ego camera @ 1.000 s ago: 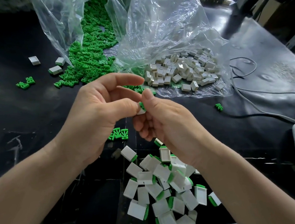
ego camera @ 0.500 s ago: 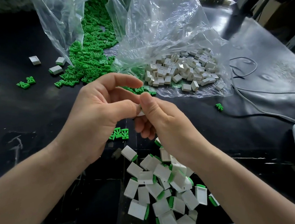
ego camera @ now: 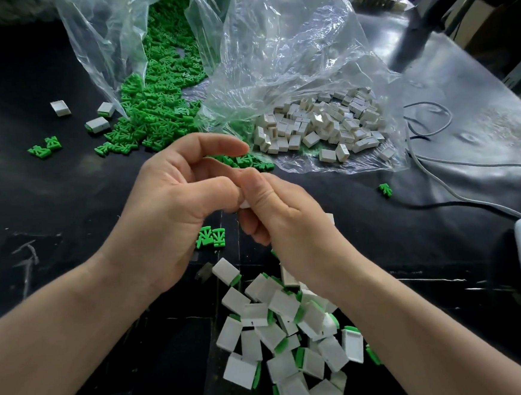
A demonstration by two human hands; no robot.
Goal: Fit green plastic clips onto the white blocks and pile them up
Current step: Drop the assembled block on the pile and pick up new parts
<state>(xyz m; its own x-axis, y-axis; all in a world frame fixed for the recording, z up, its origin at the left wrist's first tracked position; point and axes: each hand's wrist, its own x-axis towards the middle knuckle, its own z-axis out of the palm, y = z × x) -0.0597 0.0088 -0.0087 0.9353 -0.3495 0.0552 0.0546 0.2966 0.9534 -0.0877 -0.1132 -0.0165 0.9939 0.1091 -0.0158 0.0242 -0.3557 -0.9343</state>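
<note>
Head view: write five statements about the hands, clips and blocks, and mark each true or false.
1. The left hand and the right hand both pinch one white block. True.
2. The clipped blocks stand in a neat tower. False: they lie in a loose heap near the person.
3. The left bag holds green clips. True.
4. The right bag is empty. False: it holds a heap of bare white blocks.
5. A lone green clip lies on the table to the right of the hands. True.
</note>
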